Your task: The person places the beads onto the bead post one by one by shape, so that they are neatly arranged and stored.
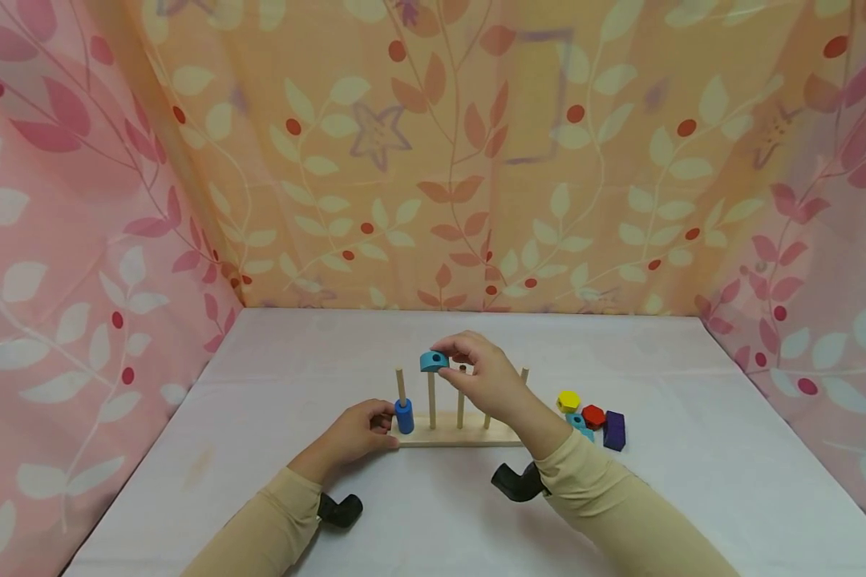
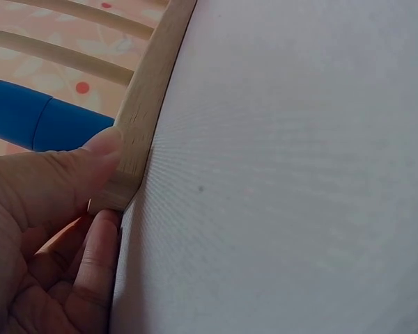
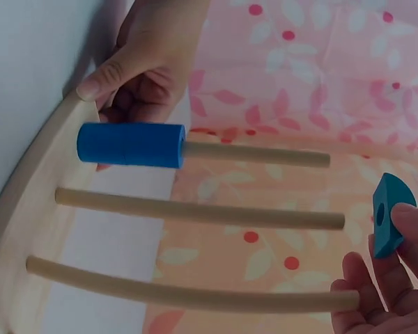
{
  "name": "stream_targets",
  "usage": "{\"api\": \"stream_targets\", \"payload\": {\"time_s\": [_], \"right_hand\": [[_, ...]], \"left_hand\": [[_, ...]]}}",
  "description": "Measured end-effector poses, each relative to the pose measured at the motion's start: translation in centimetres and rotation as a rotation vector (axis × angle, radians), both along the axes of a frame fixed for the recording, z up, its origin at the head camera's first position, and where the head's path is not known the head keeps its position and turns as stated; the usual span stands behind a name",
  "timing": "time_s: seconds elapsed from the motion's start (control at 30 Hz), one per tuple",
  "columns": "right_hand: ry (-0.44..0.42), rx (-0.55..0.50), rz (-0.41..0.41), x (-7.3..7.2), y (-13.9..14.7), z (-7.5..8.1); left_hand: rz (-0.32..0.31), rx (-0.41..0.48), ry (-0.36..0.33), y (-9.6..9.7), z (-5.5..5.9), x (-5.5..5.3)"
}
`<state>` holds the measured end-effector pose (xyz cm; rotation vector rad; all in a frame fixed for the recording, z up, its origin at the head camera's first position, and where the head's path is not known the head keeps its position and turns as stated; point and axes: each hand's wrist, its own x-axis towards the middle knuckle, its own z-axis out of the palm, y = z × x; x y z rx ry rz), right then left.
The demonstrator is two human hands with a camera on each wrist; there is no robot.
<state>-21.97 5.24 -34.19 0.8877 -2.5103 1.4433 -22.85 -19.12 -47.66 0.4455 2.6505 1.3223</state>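
My right hand (image 1: pixel 485 375) pinches a teal half-round block (image 1: pixel 430 363) with a hole through it, thumb on one side and fingers on the other. In the right wrist view, the block (image 3: pixel 390 216) is just off the tip of the second peg (image 3: pixel 202 209). At the left end of the wooden peg stand (image 1: pixel 455 439), my left hand (image 1: pixel 354 433) grips the base, its thumb on the edge in the left wrist view. Blue cylinders (image 1: pixel 404 417) are stacked on the leftmost peg, beside the left fingers. The second and third pegs are bare.
Right of the stand lie loose blocks on the white table: a yellow hexagon (image 1: pixel 568 401), a red one (image 1: pixel 593 417), teal pieces (image 1: pixel 584 431) and a purple block (image 1: pixel 615 430). Patterned cloth (image 1: pixel 433 200) walls the back and sides.
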Motion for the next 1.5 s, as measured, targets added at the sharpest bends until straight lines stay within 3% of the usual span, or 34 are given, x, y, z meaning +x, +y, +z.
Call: {"api": "stream_targets", "payload": {"time_s": [0.47,0.63,1.07,1.27,1.5], "right_hand": [[-0.032,0.033,-0.076,-0.4,-1.4,-1.5],[-0.099,0.041,-0.100,-0.6,-1.5,-2.0],[-0.313,-0.229,-0.170,0.0,-2.1,-4.1],[-0.367,-0.266,-0.216,0.2,-2.4,-5.7],[-0.367,-0.249,-0.258,0.3,-2.5,-7.3]], "left_hand": [[-0.002,-0.012,0.002,-0.1,-0.1,-0.1],[0.001,-0.005,0.002,0.0,0.0,-0.1],[0.005,-0.014,-0.016,0.0,0.0,-0.1],[0.010,-0.008,-0.025,0.0,0.0,-0.1],[0.012,-0.004,-0.022,0.0,-0.1,-0.1]]}}
